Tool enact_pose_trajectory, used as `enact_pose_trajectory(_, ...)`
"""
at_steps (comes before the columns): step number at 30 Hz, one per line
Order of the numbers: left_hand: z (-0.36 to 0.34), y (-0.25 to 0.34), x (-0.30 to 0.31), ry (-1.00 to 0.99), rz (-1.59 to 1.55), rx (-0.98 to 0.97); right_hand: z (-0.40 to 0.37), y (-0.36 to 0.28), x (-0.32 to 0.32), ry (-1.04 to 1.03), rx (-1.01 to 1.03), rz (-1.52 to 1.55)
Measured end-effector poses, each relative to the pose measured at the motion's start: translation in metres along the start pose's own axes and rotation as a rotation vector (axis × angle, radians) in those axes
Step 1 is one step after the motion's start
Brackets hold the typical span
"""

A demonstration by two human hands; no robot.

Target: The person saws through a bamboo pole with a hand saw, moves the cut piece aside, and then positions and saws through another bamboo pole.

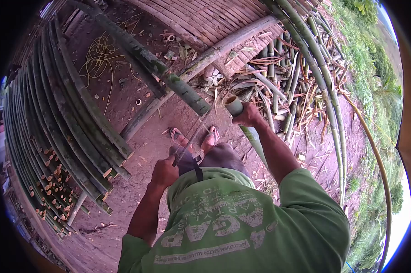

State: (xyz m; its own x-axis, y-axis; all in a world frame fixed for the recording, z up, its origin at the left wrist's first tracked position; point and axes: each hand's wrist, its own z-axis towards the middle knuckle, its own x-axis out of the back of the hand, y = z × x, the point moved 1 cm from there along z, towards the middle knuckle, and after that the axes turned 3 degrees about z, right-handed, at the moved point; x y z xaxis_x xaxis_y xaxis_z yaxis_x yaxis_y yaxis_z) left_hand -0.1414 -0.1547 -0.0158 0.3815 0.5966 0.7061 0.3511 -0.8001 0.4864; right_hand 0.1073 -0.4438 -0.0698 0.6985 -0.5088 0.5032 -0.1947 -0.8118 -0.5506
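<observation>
My left hand (164, 173) is closed round the handle end of a thin-bladed saw (194, 134). The blade slants up and forward over my feet, close to the cut end of a thick green bamboo pole (185, 93). That pole comes in from the upper left and lies across a wooden beam (146, 117). On the other side, my right hand (248, 114) grips a bamboo piece (234, 105) near its hollow, cut end. Its green length runs down behind my right forearm. A gap separates the piece from the pole's end.
Long bamboo poles (64, 104) are stacked at the left. A slatted bamboo platform (187, 16) stands ahead. Bamboo offcuts and strips (278, 86) are heaped at the right, beside long curved poles (321, 77). Yellow cord (98, 57) lies tangled on the dirt ground.
</observation>
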Motion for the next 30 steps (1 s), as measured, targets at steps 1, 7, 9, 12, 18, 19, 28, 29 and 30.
enact_pose_trajectory(1,-0.024,-0.021,0.003,-0.034,0.046,0.038,0.008,0.018,0.021,0.182,0.045,-0.055)
enact_pose_trajectory(7,-0.132,-0.101,0.033,-0.174,0.102,0.371,0.021,0.017,0.110,0.421,-0.046,-0.185)
enact_pose_trajectory(9,-0.139,-0.106,0.038,-0.169,0.071,0.386,0.043,-0.011,0.094,0.366,-0.012,-0.236)
enact_pose_trajectory(12,-0.138,-0.104,0.042,-0.080,0.036,0.319,0.084,-0.085,0.066,0.370,0.040,-0.344)
enact_pose_trajectory(18,-0.155,-0.106,0.052,-0.036,0.011,0.362,0.161,-0.147,0.001,0.510,0.244,-0.221)
enact_pose_trajectory(19,-0.165,-0.110,0.052,-0.024,0.007,0.393,0.157,-0.146,-0.017,0.585,0.308,-0.227)
enact_pose_trajectory(28,-0.213,-0.125,0.064,0.278,-0.275,0.396,0.051,-0.141,-0.098,-0.008,0.194,-0.259)
enact_pose_trajectory(29,-0.214,-0.132,0.063,0.326,-0.279,0.351,0.033,-0.152,-0.097,-0.050,0.205,-0.161)
enact_pose_trajectory(30,-0.212,-0.137,0.068,0.373,-0.286,0.326,0.005,-0.176,-0.097,-0.088,0.241,-0.140)
